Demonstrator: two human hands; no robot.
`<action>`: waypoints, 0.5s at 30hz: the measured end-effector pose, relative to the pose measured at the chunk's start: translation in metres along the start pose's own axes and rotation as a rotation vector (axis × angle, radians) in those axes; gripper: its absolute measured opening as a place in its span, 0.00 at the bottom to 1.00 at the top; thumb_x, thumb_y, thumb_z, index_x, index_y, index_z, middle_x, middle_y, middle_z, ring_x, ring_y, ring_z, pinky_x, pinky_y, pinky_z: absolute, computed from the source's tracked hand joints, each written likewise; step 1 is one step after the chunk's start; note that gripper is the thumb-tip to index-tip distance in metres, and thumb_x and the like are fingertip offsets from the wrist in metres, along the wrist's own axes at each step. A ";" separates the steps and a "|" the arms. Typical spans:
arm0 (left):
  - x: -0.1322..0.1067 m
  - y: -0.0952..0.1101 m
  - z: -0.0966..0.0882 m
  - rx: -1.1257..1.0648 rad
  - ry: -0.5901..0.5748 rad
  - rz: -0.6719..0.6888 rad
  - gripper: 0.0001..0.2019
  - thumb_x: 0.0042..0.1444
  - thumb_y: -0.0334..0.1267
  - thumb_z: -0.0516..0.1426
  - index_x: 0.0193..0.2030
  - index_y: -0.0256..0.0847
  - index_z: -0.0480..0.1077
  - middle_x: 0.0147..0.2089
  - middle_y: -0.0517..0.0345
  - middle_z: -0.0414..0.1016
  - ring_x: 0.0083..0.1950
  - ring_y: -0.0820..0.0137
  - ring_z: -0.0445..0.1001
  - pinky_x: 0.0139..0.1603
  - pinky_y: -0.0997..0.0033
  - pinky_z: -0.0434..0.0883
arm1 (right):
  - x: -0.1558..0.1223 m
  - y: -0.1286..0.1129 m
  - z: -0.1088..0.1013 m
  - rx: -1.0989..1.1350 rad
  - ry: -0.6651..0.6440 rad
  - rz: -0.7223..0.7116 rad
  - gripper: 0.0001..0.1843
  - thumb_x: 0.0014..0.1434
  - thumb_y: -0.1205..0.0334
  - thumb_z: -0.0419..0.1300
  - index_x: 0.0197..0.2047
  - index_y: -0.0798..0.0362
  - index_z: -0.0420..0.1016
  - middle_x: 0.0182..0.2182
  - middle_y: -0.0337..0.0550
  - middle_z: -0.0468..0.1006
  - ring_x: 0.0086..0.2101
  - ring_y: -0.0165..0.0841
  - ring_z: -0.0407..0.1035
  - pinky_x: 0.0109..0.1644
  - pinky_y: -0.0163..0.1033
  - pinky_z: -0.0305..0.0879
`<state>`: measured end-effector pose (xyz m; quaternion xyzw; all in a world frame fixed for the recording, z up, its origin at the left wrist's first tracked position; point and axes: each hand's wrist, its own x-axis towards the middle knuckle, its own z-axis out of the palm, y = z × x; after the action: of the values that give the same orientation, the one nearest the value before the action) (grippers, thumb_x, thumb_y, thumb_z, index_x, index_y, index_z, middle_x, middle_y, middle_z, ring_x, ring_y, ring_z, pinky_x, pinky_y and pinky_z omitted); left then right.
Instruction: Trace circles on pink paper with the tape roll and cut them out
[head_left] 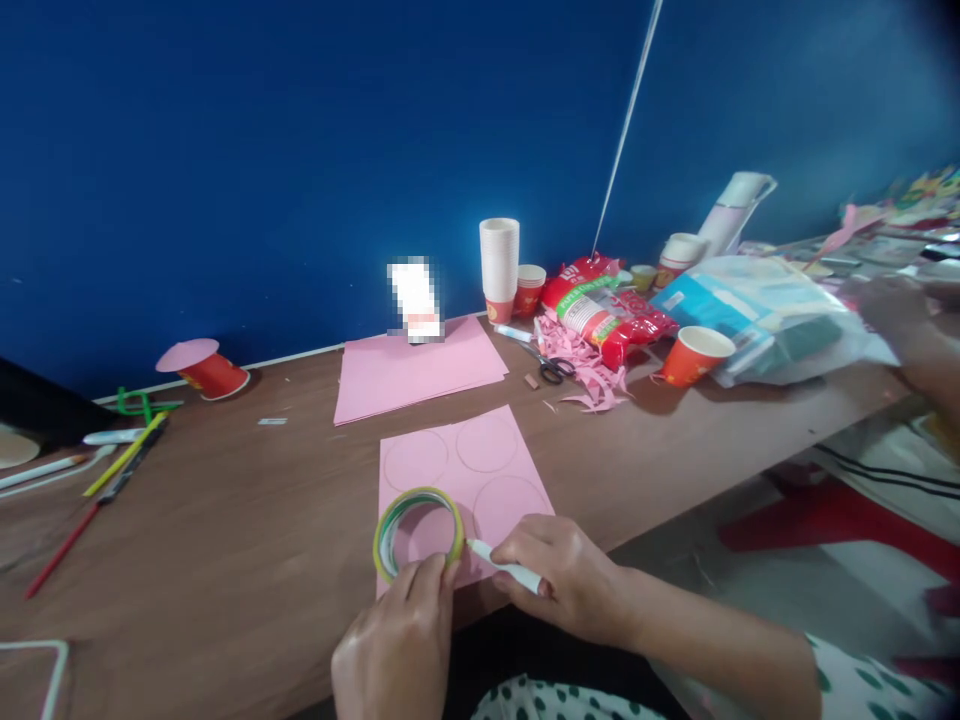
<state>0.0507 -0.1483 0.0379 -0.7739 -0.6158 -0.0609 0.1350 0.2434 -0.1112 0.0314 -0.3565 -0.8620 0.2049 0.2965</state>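
Observation:
A sheet of pink paper [459, 470] lies before me with three drawn circles on it. On its near left corner rests a roll of tape [380, 548], yellow-green at the rim. My left hand [405, 630] grips the roll's near edge, fingers together, keeping it flat on the paper. A white marker [517, 574] is pinched in my right hand [574, 580]. The marker's tip is close to the roll's right outer edge; whether it touches the paper is hard to tell.
Behind lies a stack of pink paper [420, 380]. Stacked paper cups [499, 262], a red snack bag [600, 305], scissors [553, 370] and pink scraps [596, 385] stand to its right. Pens [127, 455] lie at left. Another person's hand [896, 310] is at far right.

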 end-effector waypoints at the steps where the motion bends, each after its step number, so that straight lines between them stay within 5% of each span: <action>1: 0.000 0.000 0.000 -0.007 -0.006 -0.001 0.10 0.58 0.32 0.52 0.40 0.47 0.73 0.34 0.60 0.78 0.24 0.70 0.75 0.21 0.75 0.63 | -0.001 0.000 0.001 0.006 0.006 -0.011 0.07 0.60 0.62 0.54 0.36 0.56 0.71 0.28 0.45 0.74 0.29 0.32 0.67 0.35 0.35 0.64; 9: 0.000 0.000 -0.003 -0.017 -0.013 -0.020 0.09 0.58 0.35 0.51 0.39 0.46 0.73 0.34 0.60 0.78 0.23 0.70 0.74 0.19 0.75 0.63 | -0.012 -0.002 0.003 0.059 0.120 -0.066 0.06 0.59 0.64 0.54 0.36 0.55 0.70 0.25 0.44 0.73 0.27 0.31 0.66 0.33 0.35 0.63; 15: -0.002 -0.001 0.001 -0.055 0.008 -0.006 0.13 0.58 0.36 0.52 0.50 0.44 0.70 0.43 0.55 0.78 0.26 0.70 0.76 0.22 0.76 0.67 | -0.025 0.004 -0.003 0.125 0.286 0.000 0.06 0.56 0.68 0.56 0.39 0.53 0.69 0.27 0.43 0.74 0.28 0.32 0.67 0.33 0.37 0.63</action>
<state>0.0495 -0.1500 0.0368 -0.7753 -0.6155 -0.0812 0.1161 0.2615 -0.1262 0.0220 -0.3629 -0.7964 0.2055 0.4380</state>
